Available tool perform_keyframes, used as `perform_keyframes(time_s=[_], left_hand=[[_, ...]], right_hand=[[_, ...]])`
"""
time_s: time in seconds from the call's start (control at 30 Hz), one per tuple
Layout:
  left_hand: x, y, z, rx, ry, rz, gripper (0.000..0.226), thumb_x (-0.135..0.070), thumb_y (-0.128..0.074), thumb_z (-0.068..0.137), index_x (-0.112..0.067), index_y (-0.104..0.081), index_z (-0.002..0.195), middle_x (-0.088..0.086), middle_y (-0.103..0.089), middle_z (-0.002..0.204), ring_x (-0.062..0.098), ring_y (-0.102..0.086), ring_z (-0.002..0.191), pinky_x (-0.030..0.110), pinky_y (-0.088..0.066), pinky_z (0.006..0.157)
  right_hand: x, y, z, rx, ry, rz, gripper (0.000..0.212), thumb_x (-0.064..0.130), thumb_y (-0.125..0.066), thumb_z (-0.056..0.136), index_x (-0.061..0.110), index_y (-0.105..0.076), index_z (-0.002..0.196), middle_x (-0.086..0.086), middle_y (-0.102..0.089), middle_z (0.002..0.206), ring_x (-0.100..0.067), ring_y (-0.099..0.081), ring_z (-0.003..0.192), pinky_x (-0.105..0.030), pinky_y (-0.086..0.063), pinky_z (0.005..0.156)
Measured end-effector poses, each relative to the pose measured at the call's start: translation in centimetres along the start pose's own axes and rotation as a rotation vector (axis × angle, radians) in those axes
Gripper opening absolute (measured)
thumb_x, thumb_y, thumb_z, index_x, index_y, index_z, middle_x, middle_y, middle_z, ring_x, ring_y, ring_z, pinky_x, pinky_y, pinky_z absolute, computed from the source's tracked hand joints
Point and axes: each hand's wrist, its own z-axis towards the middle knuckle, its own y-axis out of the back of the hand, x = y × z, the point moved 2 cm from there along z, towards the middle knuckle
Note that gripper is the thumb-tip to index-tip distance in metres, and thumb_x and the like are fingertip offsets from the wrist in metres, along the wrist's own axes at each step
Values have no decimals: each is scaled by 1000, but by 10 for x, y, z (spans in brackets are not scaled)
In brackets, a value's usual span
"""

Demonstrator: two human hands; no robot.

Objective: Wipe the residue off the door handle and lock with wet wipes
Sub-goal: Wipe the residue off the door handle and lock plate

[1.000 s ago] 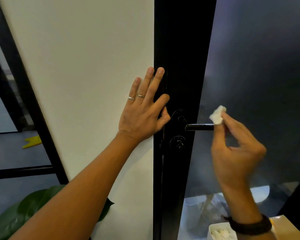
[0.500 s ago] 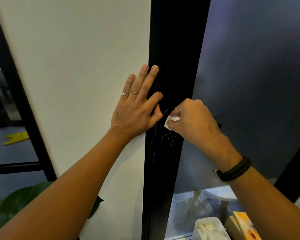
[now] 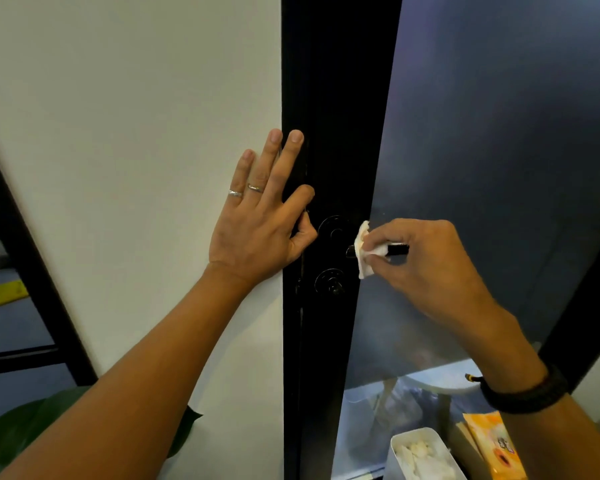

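Observation:
A black door frame (image 3: pixel 329 98) carries a black lever handle (image 3: pixel 399 250) with a round rose (image 3: pixel 333 228) and, below it, a round lock (image 3: pixel 330 281). My right hand (image 3: pixel 426 265) pinches a white wet wipe (image 3: pixel 366 252) around the lever close to its base, hiding most of the lever. My left hand (image 3: pixel 260 216) lies flat with fingers spread on the white wall (image 3: pixel 136 133), thumb at the frame edge beside the rose. It holds nothing.
Frosted dark glass (image 3: pixel 499 150) fills the door to the right. Low right stand a white box of used wipes (image 3: pixel 420 455) and an orange wipe pack (image 3: pixel 496 445). A green leaf (image 3: pixel 18 431) sits low left, a yellow object (image 3: pixel 4 294) on the floor beyond.
My right hand with the wipe went from the lever's outer end to the rose, then slid back out onto the lever near its base. The left hand stayed on the wall.

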Motion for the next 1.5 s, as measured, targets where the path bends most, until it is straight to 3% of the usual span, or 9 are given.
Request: perform_keyframes(time_s=[0.17, 0.43, 0.7, 0.83, 0.93, 1.07, 1.2, 1.37, 1.5], left_hand=[[-1, 1, 1, 19, 6, 0, 29, -38, -46, 104, -21, -68, 113, 19, -23, 173, 41, -17, 162, 54, -15, 133], [-1, 0, 2, 19, 10, 21, 28, -37, -48, 103, -21, -69, 113, 19, -24, 173, 41, -18, 162, 53, -12, 134], [-2, 1, 3, 30, 12, 19, 30, -39, -47, 103, -20, -68, 113, 20, -23, 173, 42, -17, 162, 54, -13, 133], [-1, 1, 2, 27, 12, 19, 31, -40, -46, 104, -20, -68, 112, 20, -24, 173, 42, -19, 161, 54, -14, 133], [-3, 0, 3, 18, 14, 27, 30, -39, -46, 103, -20, -68, 111, 21, -26, 172, 43, -20, 161, 55, -16, 133], [-2, 0, 3, 13, 15, 33, 29, -38, -48, 102, -20, -69, 111, 21, -27, 172, 43, -21, 161, 55, -16, 133], [-2, 1, 3, 18, 13, 22, 27, -38, -50, 101, -20, -69, 110, 21, -28, 171, 43, -22, 160, 56, -18, 132], [0, -2, 2, 7, 11, 16, 27, -38, -53, 101, -20, -70, 111, 21, -28, 171, 43, -22, 160, 55, -17, 132], [-2, 0, 2, 1, 7, 11, 26, -36, -52, 101, -20, -70, 110, 21, -30, 170, 43, -24, 160, 56, -20, 132]], right_hand=[[8, -16, 12, 110, 174, -160, 26, 18, -80, 92, 19, -80, 117, -5, -79, 114, -27, -76, 100, -49, -61, 88], [-71, 27, -16, -70, 114, -99, 26, 12, -81, 88, 10, -81, 115, -8, -79, 111, -24, -77, 94, -51, -65, 83], [-27, -22, -7, -109, 373, -198, 22, 11, -77, 92, 8, -79, 114, -8, -78, 105, -30, -74, 88, -48, -62, 73], [-64, -10, -25, -287, 257, -144, 23, 11, -80, 93, 11, -81, 115, -7, -78, 113, -26, -74, 96, -47, -62, 78], [-85, -9, -52, -502, 49, -30, 26, 8, -78, 93, 4, -78, 118, -12, -75, 115, -25, -72, 101, -30, -60, 89], [-58, -59, -64, -808, -394, 505, 33, 11, -78, 94, 4, -70, 125, -5, -77, 111, -19, -75, 102, -32, -62, 89], [-45, -98, -32, -986, -572, 932, 29, 4, -78, 92, 11, -60, 113, 1, -79, 93, -14, -77, 97, -34, -61, 90], [-34, -133, -36, -929, -631, 846, 12, 16, -78, 94, 20, -75, 105, -1, -76, 102, -22, -74, 99, -39, -60, 91], [-15, -135, -15, -901, -415, 557, 22, 8, -71, 98, -3, -72, 117, 14, -63, 109, -10, -65, 105, -19, -50, 95]])
